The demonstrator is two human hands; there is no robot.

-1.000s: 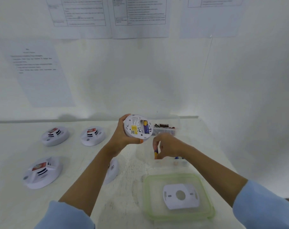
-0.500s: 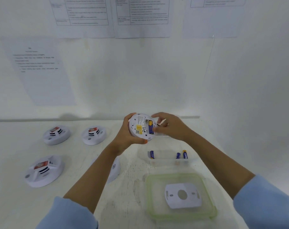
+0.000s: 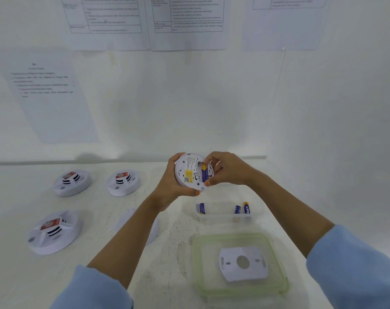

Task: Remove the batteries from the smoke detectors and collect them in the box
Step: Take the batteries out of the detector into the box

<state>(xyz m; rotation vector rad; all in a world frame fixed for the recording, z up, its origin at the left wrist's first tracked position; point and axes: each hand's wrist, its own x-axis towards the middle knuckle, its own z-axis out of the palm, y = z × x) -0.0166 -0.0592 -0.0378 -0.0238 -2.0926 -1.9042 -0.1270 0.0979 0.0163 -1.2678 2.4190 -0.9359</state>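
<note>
1. We see the left hand (image 3: 169, 188) curled round a detector (image 3: 189, 175), holding it above the counter (image 3: 100, 208) with its back side toward us.
2. The right hand (image 3: 225, 169), at the detector's 3 o'clock, has its fingers bent. Thumb and forefinger pinch the blue battery (image 3: 204, 172) seated in the open compartment.
3. At 5 o'clock from the detector, the clear box (image 3: 223, 218) rests on the counter with three batteries (image 3: 202, 208) inside.
4. At 6 o'clock from the box lies a green-rimmed lid (image 3: 197, 259) carrying a white plate (image 3: 256, 270).
5. Three other detectors (image 3: 72, 182) sit at 9 o'clock, well apart from the hands.
</note>
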